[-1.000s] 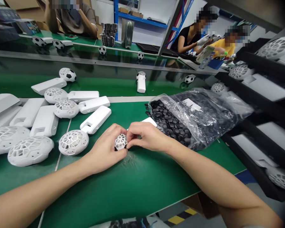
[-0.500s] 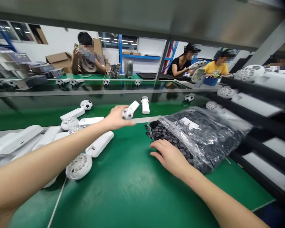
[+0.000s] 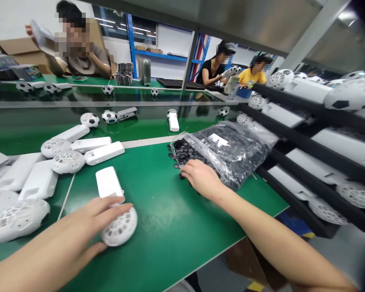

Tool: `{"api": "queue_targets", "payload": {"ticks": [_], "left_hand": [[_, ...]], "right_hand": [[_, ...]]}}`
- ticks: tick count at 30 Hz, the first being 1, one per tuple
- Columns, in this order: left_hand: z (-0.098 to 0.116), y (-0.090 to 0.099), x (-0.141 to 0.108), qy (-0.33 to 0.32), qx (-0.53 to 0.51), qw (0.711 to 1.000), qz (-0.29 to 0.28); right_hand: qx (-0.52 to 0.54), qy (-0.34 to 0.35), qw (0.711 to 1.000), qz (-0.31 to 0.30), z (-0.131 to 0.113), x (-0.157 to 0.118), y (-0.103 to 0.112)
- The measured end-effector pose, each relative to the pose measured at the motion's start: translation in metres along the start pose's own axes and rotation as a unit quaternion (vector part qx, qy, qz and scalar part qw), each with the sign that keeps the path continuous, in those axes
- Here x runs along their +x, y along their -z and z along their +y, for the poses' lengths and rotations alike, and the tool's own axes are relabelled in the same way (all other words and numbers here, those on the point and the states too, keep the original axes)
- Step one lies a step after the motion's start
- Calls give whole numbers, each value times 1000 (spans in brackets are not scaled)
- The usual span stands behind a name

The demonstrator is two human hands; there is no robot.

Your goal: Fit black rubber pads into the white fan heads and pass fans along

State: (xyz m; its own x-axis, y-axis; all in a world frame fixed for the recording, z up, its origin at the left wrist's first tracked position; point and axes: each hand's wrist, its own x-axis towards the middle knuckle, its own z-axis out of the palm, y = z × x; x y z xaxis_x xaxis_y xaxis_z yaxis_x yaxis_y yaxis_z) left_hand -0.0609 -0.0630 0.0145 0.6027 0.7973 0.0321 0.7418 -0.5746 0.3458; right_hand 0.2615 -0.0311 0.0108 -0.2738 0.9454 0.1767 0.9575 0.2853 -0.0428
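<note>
My left hand (image 3: 100,219) is closed around the neck of a white handheld fan (image 3: 120,229) that lies on the green table, its round grille head towards me. The fan's handle points away, and my fingers hide part of its neck. At the mouth of a clear plastic bag (image 3: 228,146), my right hand (image 3: 202,178) has its fingers curled down, with a small black piece (image 3: 181,176) at the fingertips. Loose black pieces (image 3: 185,152) spill from the bag beside that hand.
White handheld fans (image 3: 38,174) are heaped at the left. A dark rack (image 3: 295,170) of similar fans stands at the right. Beyond the table runs a green belt (image 3: 146,127) carrying football-patterned fans (image 3: 110,117). Several people sit at the far side.
My left hand has let go of a football-patterned fan, now on the belt, and come back to grip another fan nearer me. My right hand's fingers have curled in at the black pieces.
</note>
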Motion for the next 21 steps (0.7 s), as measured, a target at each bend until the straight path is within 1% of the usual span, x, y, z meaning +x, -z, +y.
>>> {"api": "queue_targets", "payload": {"ticks": [2,3,5,7,10,12,14,16,17,19,21], "left_hand": [[21,1,22,-53,-8,998,-34],[28,2,33,-79,-10,996,-46],[35,2,55,-110,-15,993,-50],[37,-2,73,-114,-11,993,-35],[36,-8,92,-91,16,996,-4],[35,-10,97,-66,26,997,9],[34,-11,99,-46,28,999,10],[32,-11,98,-28,23,999,-2],[31,-11,96,-16,15,1000,-11],[29,-11,93,9,-3,1000,-27],[28,-11,90,25,-15,999,-35]], "right_hand": [[30,-21,999,2,0,12,-2],[38,-30,999,-3,0,18,-4],[47,-42,998,-14,3,32,-8],[54,-46,997,-20,7,42,-12],[74,-44,996,-26,14,50,-14],[90,-37,995,-25,16,49,-12],[106,-27,994,-18,14,44,-7],[124,-17,992,-10,5,35,-1],[150,-16,989,-1,-1,29,2],[228,-13,973,22,-15,15,8],[304,9,952,37,-31,2,13]]}}
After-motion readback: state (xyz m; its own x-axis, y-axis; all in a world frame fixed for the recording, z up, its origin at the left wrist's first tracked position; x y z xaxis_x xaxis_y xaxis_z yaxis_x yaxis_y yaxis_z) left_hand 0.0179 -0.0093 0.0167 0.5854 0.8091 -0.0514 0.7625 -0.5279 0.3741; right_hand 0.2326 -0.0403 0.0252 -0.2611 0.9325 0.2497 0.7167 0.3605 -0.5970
